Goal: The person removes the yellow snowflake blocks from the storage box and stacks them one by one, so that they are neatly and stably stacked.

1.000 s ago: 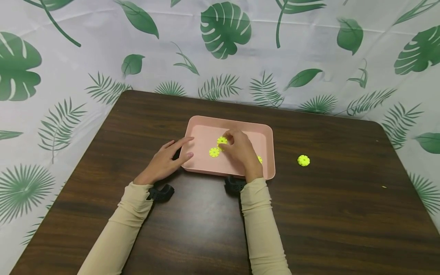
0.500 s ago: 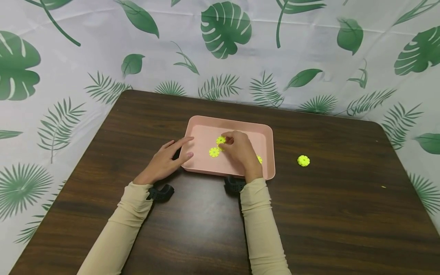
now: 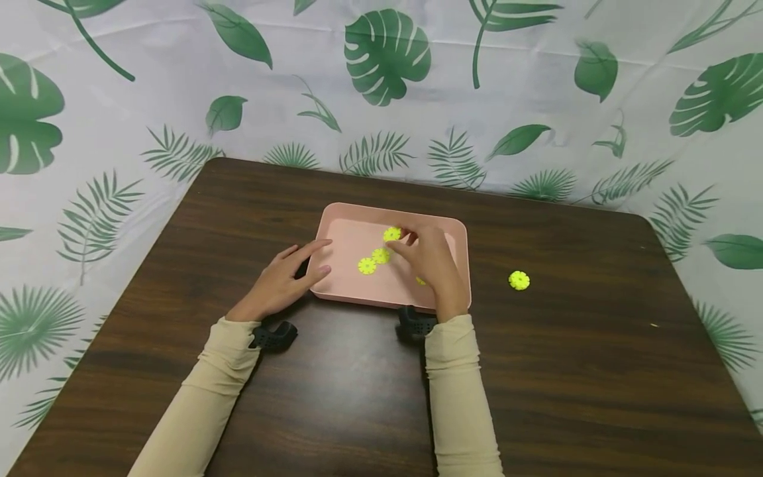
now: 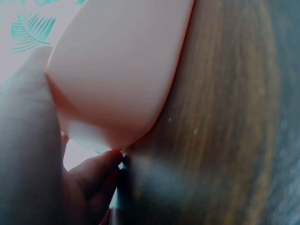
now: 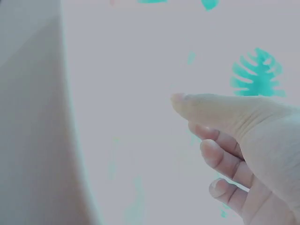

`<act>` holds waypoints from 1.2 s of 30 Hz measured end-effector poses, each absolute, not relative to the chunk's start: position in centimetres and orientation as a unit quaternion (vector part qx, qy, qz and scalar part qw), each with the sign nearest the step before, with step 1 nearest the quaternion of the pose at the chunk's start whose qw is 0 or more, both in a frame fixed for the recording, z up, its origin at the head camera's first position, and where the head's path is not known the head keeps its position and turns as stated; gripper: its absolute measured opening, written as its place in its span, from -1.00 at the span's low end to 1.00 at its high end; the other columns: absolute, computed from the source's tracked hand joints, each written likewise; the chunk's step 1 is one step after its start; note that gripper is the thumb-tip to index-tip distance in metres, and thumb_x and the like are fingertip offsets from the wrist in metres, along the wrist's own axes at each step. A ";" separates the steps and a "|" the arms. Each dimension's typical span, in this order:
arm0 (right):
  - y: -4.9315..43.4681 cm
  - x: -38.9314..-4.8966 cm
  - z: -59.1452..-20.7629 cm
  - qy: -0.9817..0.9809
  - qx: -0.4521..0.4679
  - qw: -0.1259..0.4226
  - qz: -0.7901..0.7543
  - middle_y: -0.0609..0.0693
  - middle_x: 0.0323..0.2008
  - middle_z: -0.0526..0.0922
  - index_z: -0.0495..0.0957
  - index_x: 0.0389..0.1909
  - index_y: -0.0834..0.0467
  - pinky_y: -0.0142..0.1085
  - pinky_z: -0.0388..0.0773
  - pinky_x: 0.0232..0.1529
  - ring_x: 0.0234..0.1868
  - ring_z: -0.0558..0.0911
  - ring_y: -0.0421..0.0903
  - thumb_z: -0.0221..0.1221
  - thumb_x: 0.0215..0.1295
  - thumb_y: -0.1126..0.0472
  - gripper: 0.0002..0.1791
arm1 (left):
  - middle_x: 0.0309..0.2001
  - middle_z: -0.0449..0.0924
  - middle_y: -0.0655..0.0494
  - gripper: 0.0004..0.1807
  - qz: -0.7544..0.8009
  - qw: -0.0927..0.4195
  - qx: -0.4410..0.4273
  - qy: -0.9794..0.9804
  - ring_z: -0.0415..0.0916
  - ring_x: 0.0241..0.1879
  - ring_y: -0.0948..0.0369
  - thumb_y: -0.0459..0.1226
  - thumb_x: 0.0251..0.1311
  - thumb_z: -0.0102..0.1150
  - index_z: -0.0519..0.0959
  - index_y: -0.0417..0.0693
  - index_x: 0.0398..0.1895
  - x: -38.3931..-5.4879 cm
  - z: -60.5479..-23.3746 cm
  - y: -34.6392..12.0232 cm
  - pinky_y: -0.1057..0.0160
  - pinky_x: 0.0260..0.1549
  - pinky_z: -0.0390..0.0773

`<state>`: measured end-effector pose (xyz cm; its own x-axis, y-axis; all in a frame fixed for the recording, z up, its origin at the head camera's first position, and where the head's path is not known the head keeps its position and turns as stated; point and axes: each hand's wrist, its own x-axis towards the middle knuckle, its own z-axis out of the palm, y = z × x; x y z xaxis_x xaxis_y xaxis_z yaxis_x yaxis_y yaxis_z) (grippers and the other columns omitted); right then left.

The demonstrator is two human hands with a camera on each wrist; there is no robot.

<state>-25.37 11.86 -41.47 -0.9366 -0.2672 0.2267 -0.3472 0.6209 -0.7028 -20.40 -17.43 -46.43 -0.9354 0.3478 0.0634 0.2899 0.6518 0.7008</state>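
My right hand (image 3: 426,255) reaches over the pink tray (image 3: 352,288), thumb and index fingertips at a yellow notched disc (image 3: 391,234), which they pinch. Just below it, two more yellow discs lie side by side on the tray floor, the nearer disc (image 3: 367,265) further left. Part of another disc (image 3: 420,281) shows beside my right wrist, the rest hidden. In the right wrist view, washed out by light, the thumb (image 5: 211,108) covers the index finger and no disc shows. My left hand (image 3: 280,281) rests at the tray's left end, fingers fairly straight over the rim.
A loose yellow disc (image 3: 519,281) lies on the dark wooden table (image 3: 572,358) to the right of the tray. Behind the table hangs a white cloth (image 3: 453,86) with green leaf prints. Each wrist wears a black camera mount (image 3: 274,336).
My right hand has moved right and slightly away from me, and the top disc has moved with it, apart from the other two. The left hand stays at the tray.
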 end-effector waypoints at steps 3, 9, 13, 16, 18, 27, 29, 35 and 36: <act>13.6 -24.9 -40.8 -0.897 0.175 0.078 0.399 0.09 -0.32 0.58 0.72 -0.03 0.22 -0.16 0.56 -0.22 -0.26 0.56 0.03 0.45 0.26 0.31 -0.73 | 0.56 0.25 0.07 -0.31 0.378 0.040 0.173 0.908 0.08 0.56 -0.16 0.19 0.50 0.01 0.23 0.30 0.62 -20.4 -46.5 -17.4 -0.25 0.53 -0.06; 18.2 -23.3 -40.0 -0.910 0.113 0.081 0.390 0.14 -0.23 0.58 0.67 0.17 0.25 -0.14 0.53 -0.18 -0.21 0.52 0.07 0.40 0.33 0.27 -0.59 | 0.56 0.26 0.05 -0.30 0.376 0.045 0.172 0.910 0.11 0.55 -0.14 0.19 0.50 0.01 0.21 0.32 0.63 -20.3 -46.5 -17.4 -0.23 0.54 -0.09; 21.9 -22.5 -39.8 -0.919 0.067 0.100 0.377 0.22 -0.20 0.61 0.65 0.15 0.33 -0.15 0.54 -0.15 -0.20 0.55 0.10 0.39 0.34 0.27 -0.60 | 0.56 0.26 0.04 -0.30 0.374 0.049 0.168 0.911 0.10 0.56 -0.15 0.20 0.50 0.01 0.21 0.32 0.63 -20.2 -46.5 -17.2 -0.23 0.54 -0.09; 25.0 -21.7 -40.0 -0.921 0.034 0.119 0.370 0.24 -0.19 0.64 0.66 0.12 0.36 -0.35 0.51 -0.18 -0.21 0.56 0.05 0.40 0.34 0.25 -0.60 | 0.56 0.25 0.04 -0.30 0.375 0.049 0.167 0.911 0.08 0.56 -0.16 0.20 0.50 0.01 0.21 0.32 0.63 -20.2 -46.4 -17.1 -0.25 0.53 -0.08; 27.1 -21.1 -40.3 -0.922 0.010 0.129 0.364 0.23 -0.21 0.65 0.66 0.11 0.36 -0.47 0.44 -0.24 -0.23 0.55 -0.01 0.40 0.35 0.21 -0.60 | 0.57 0.23 0.06 -0.29 0.375 0.051 0.165 0.911 0.04 0.57 -0.18 0.21 0.50 0.00 0.20 0.33 0.63 -20.2 -46.3 -17.1 -0.29 0.52 -0.06; 32.8 -18.9 -43.1 -0.903 -0.100 0.109 0.403 0.03 -0.19 0.62 0.68 0.13 0.29 -0.48 0.42 -0.27 -0.24 0.50 -0.19 0.37 0.38 0.04 -0.54 | 0.59 0.17 0.00 -0.28 0.370 0.064 0.148 0.915 -0.09 0.58 -0.27 0.22 0.49 -0.02 0.18 0.34 0.64 -20.0 -46.1 -17.5 -0.43 0.45 -0.04; 33.1 -18.7 -43.6 -0.899 -0.102 0.101 0.413 -0.01 -0.20 0.62 0.68 0.13 0.28 -0.48 0.42 -0.28 -0.22 0.50 -0.20 0.39 0.37 0.03 -0.53 | 0.59 0.18 -0.01 -0.28 0.369 0.065 0.148 0.915 -0.08 0.58 -0.27 0.23 0.50 -0.02 0.18 0.34 0.64 -20.0 -46.1 -17.4 -0.43 0.45 -0.04; 33.3 -18.8 -44.1 -0.903 -0.067 0.080 0.418 0.10 -0.13 0.64 0.69 0.12 0.30 -0.50 0.43 -0.28 -0.21 0.50 -0.20 0.42 0.34 0.05 -0.52 | 0.59 0.17 0.00 -0.29 0.371 0.066 0.150 0.914 -0.09 0.59 -0.26 0.22 0.50 -0.03 0.17 0.35 0.64 -20.2 -46.1 -17.3 -0.42 0.46 -0.04; 33.3 -18.8 -44.1 -0.903 -0.065 0.079 0.417 0.12 -0.12 0.64 0.69 0.11 0.30 -0.51 0.43 -0.27 -0.21 0.50 -0.20 0.42 0.33 0.06 -0.52 | 0.59 0.17 0.00 -0.29 0.371 0.066 0.151 0.914 -0.08 0.59 -0.26 0.22 0.50 -0.03 0.17 0.35 0.64 -20.2 -46.1 -17.2 -0.41 0.46 -0.04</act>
<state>-18.77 33.30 -44.10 -0.9791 0.1835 0.0879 0.0522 0.6439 -0.7633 -20.18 -17.25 -46.08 -0.9457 0.3249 -0.0090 0.2267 0.6792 0.6981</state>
